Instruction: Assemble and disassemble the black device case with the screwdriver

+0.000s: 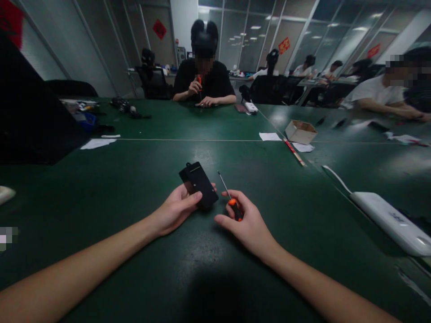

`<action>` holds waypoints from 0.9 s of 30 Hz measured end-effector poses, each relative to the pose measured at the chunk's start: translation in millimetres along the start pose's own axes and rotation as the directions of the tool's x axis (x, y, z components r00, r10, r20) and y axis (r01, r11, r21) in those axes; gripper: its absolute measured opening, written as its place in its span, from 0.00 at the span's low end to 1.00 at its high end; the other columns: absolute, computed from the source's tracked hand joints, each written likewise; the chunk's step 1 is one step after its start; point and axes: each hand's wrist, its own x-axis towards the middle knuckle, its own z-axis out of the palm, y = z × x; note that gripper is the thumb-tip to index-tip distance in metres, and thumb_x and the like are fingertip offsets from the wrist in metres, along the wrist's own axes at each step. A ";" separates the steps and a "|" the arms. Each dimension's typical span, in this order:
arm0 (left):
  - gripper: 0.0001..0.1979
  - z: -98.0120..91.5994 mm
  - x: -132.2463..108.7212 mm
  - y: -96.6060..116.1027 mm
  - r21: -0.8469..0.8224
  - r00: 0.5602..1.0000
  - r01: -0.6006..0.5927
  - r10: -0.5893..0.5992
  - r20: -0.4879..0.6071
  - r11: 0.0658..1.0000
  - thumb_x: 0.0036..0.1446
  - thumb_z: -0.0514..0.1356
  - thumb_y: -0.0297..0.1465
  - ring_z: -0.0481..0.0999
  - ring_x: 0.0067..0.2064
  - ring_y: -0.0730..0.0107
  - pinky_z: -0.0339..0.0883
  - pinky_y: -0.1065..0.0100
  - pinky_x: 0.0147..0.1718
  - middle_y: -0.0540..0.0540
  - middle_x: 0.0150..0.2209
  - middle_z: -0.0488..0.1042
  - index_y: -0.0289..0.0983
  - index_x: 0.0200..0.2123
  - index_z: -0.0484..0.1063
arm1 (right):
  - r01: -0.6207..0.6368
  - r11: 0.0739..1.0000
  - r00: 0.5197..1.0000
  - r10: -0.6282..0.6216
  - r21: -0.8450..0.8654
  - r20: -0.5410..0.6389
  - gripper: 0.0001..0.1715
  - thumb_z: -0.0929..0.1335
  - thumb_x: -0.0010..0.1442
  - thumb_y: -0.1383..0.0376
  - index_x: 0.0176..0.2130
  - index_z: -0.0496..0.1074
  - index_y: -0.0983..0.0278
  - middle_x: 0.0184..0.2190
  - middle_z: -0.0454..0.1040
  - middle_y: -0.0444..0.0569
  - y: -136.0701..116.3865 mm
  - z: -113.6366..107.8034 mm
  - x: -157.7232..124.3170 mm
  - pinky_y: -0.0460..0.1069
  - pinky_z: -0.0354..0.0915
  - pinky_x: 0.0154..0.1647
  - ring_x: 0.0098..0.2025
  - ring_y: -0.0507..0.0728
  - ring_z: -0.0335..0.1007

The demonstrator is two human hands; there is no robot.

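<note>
In my left hand (180, 204) is a flat black rectangular case (201, 183), tilted, with a small tab at its upper end and a few screw-like dots on its face. The thumb presses on the near edge while the fingers wrap beneath. My right hand (247, 217) holds a screwdriver (233, 205) with an orange and black handle. Its thin metal shaft points up and away to the left, the tip beside the case but apart from it. Part of the handle is hidden in the palm.
A green table (151, 170) stretches ahead. On the right lies a white device (387, 217) with a cable. Farther back are a cardboard box (301, 131), papers (269, 136) and a red-white strip (294, 151). Across the table sits a person (204, 74) with a screwdriver. A dark screen-like panel (30, 107) stands left.
</note>
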 end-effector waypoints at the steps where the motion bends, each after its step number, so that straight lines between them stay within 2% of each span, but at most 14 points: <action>1: 0.26 -0.1 -0.3 -1.3 0.026 1.000 -0.011 0.011 0.010 1.000 0.54 0.67 0.36 0.72 0.59 0.50 0.62 0.50 0.60 0.34 0.56 0.74 0.34 0.54 0.70 | 0.005 1.000 1.000 -0.005 0.000 -0.006 0.33 0.76 0.50 0.57 0.52 0.67 0.64 0.24 0.61 0.36 -0.9 2.3 -0.1 0.46 0.60 0.30 0.26 0.50 0.60; 4: 0.30 0.8 -1.9 -4.0 0.119 0.999 -0.032 0.028 0.034 0.992 0.49 0.71 0.35 0.71 0.60 0.50 0.63 0.50 0.60 0.34 0.59 0.72 0.35 0.55 0.70 | 0.050 0.998 0.998 -0.051 -0.029 -0.030 0.32 0.77 0.49 0.56 0.49 0.68 0.63 0.25 0.63 0.37 -2.6 8.3 -1.2 0.45 0.59 0.28 0.26 0.50 0.60; 8: 0.27 1.4 -4.2 -3.0 0.172 0.995 -0.050 0.034 0.094 0.984 0.49 0.71 0.33 0.73 0.59 0.52 0.62 0.51 0.61 0.36 0.58 0.73 0.36 0.52 0.72 | 0.141 0.984 0.987 -0.148 -0.110 -0.063 0.24 0.74 0.54 0.57 0.48 0.70 0.64 0.24 0.64 0.38 -1.1 8.1 -3.2 0.45 0.59 0.26 0.24 0.49 0.60; 10: 0.28 0.5 -4.7 -1.4 0.149 0.995 -0.076 0.064 0.083 0.986 0.49 0.70 0.33 0.73 0.59 0.53 0.62 0.51 0.61 0.36 0.58 0.72 0.36 0.54 0.70 | 0.227 0.958 0.968 -0.242 -0.176 -0.068 0.23 0.73 0.56 0.58 0.49 0.71 0.64 0.26 0.69 0.41 1.5 2.7 -2.9 0.45 0.62 0.26 0.25 0.50 0.64; 12: 0.31 -0.7 -4.5 -0.1 0.101 0.996 -0.076 0.071 0.054 0.992 0.49 0.70 0.33 0.73 0.58 0.52 0.64 0.50 0.59 0.35 0.58 0.72 0.36 0.57 0.67 | 0.347 0.899 0.925 -0.375 -0.267 -0.059 0.23 0.72 0.57 0.59 0.50 0.71 0.65 0.34 0.75 0.47 4.8 -6.1 -1.3 0.46 0.66 0.30 0.30 0.52 0.69; 14: 0.32 -1.4 -4.0 0.8 0.061 0.998 -0.055 0.054 0.022 0.997 0.50 0.69 0.34 0.75 0.55 0.53 0.68 0.50 0.55 0.35 0.55 0.73 0.35 0.57 0.65 | 0.452 0.810 0.869 -0.494 -0.373 -0.021 0.22 0.71 0.60 0.59 0.52 0.70 0.66 0.39 0.76 0.51 7.3 -16.8 0.9 0.47 0.68 0.36 0.35 0.54 0.72; 17: 0.26 -2.0 -3.3 1.9 0.110 0.998 -0.053 0.057 -0.035 0.992 0.51 0.68 0.35 0.78 0.47 0.59 0.73 0.57 0.47 0.40 0.47 0.76 0.36 0.52 0.68 | 0.558 0.607 0.786 -0.605 -0.565 0.126 0.24 0.68 0.64 0.59 0.55 0.68 0.70 0.38 0.76 0.53 6.4 -31.7 3.6 0.47 0.68 0.36 0.35 0.55 0.73; 20: 0.21 -3.1 -3.3 6.1 0.359 0.996 -0.076 0.084 -0.007 0.930 0.50 0.69 0.36 0.78 0.39 0.64 0.72 0.63 0.40 0.46 0.39 0.77 0.36 0.46 0.70 | 0.636 0.287 0.685 -0.637 -0.716 0.353 0.25 0.63 0.68 0.57 0.57 0.67 0.72 0.36 0.76 0.54 0.6 -40.5 3.8 0.47 0.64 0.30 0.32 0.55 0.72; 22: 0.22 -4.2 -3.3 11.8 0.540 0.995 -0.092 0.061 0.075 0.837 0.50 0.69 0.37 0.78 0.41 0.61 0.71 0.62 0.43 0.45 0.39 0.78 0.36 0.47 0.72 | 0.653 0.144 0.650 -0.611 -0.744 0.452 0.25 0.60 0.70 0.56 0.57 0.68 0.71 0.35 0.76 0.53 -3.3 -42.3 3.2 0.47 0.61 0.27 0.31 0.55 0.71; 24: 0.22 -5.3 -2.9 19.5 0.634 0.989 -0.087 -0.012 0.150 0.768 0.51 0.68 0.38 0.77 0.48 0.57 0.69 0.59 0.49 0.43 0.45 0.78 0.37 0.49 0.74 | 0.658 0.104 0.646 -0.587 -0.745 0.489 0.25 0.59 0.71 0.56 0.57 0.68 0.70 0.34 0.76 0.51 -5.4 -41.7 2.8 0.47 0.60 0.27 0.31 0.54 0.71; 27: 0.22 -7.0 -2.7 31.1 0.630 0.961 0.006 -0.179 0.211 0.776 0.53 0.67 0.37 0.76 0.52 0.56 0.66 0.58 0.53 0.43 0.51 0.77 0.38 0.51 0.74 | 0.685 0.102 0.616 -0.610 -0.722 0.498 0.26 0.58 0.72 0.54 0.56 0.69 0.71 0.31 0.75 0.50 -5.4 -39.0 2.5 0.47 0.58 0.25 0.30 0.53 0.70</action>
